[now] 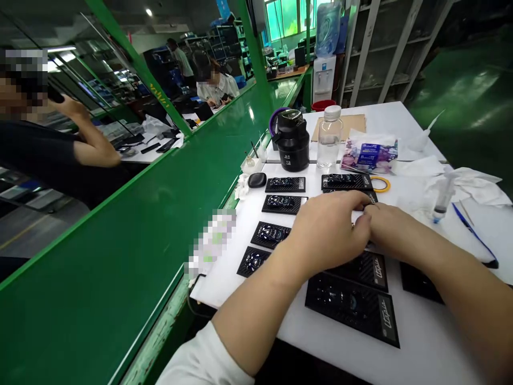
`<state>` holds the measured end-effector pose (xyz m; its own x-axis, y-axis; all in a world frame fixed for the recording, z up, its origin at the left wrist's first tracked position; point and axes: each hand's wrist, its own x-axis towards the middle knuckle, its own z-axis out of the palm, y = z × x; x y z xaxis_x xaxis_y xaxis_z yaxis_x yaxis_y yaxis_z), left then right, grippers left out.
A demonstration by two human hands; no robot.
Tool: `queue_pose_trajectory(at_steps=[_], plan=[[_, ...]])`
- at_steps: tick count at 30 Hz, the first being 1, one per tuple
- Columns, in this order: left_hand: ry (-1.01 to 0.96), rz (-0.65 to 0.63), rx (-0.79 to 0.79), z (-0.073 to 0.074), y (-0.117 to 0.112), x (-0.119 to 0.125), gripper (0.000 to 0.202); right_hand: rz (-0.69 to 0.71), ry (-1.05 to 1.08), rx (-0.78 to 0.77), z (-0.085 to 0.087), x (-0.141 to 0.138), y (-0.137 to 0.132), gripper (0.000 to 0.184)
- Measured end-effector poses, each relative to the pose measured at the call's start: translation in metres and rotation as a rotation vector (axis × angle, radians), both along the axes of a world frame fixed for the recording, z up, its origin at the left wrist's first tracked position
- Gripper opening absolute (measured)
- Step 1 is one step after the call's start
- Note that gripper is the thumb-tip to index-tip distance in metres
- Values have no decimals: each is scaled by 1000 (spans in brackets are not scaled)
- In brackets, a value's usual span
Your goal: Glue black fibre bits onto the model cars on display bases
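My left hand [328, 227] lies palm down over the middle of the white table [420, 347], fingers curled against a black carbon-pattern plate that it mostly hides. My right hand [387, 227] meets it from the right, fingers closed on the same hidden spot. What the fingers pinch cannot be made out. Several black plates carrying small glossy toy cars lie around: one [285, 184] at the back, one [271, 234] left of my left hand, a larger plate [352, 307] in front of my wrists.
At the back stand a black jar [292, 141], a clear bottle [329, 136], a tissue pack [371, 155], a yellow tape ring [380, 184] and a syringe [443, 200]. A green partition [140, 240] borders the left. Other people sit beyond it.
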<state>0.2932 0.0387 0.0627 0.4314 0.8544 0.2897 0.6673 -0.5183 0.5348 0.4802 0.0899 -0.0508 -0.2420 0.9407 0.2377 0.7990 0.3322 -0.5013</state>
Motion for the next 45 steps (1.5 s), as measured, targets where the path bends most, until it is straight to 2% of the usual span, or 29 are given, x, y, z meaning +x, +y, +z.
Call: queue_pose_trajectory(at_steps=[3,6,8,11,14,17,21,25,28,30,32,34,36,39,45], plan=[[-37,32,-3,-7,-5,-8,27,51,-96,-65,13,3,-7,15],[-79,25,19,-8,-3,-12,29,-42,-75,-64,44,3,-23,13],[-151,32,20,-6,-1,-11,29,-109,120,-91,65,-1,-35,12],[-284,57,-70,-2,0,-8,24,-47,634,-143,82,-14,-45,15],[-436,69,-238,-2,2,-8,24,16,1054,-178,82,-27,-47,26],[-554,51,-369,-6,6,-10,28,48,1201,-188,79,-34,-49,29],[-685,-5,-468,-10,12,-11,17,57,1168,-143,77,-36,-56,22],[-759,-50,-409,-10,13,-8,4,87,1135,-140,77,-34,-57,18],[-682,47,-239,-9,9,-8,8,74,1039,-46,79,-31,-55,13],[-500,99,-26,-8,7,-9,10,68,928,65,81,-27,-54,9],[-271,37,185,-8,7,-12,11,97,805,142,84,-23,-53,5],[-114,-71,329,-9,8,-14,12,146,667,196,86,-17,-50,4],[-51,-121,427,-11,11,-17,15,193,521,280,86,-13,-48,4],[-8,-125,545,-16,14,-18,18,233,387,378,85,-9,-44,5],[45,-74,623,-19,13,-19,18,254,340,352,82,-9,-43,5]])
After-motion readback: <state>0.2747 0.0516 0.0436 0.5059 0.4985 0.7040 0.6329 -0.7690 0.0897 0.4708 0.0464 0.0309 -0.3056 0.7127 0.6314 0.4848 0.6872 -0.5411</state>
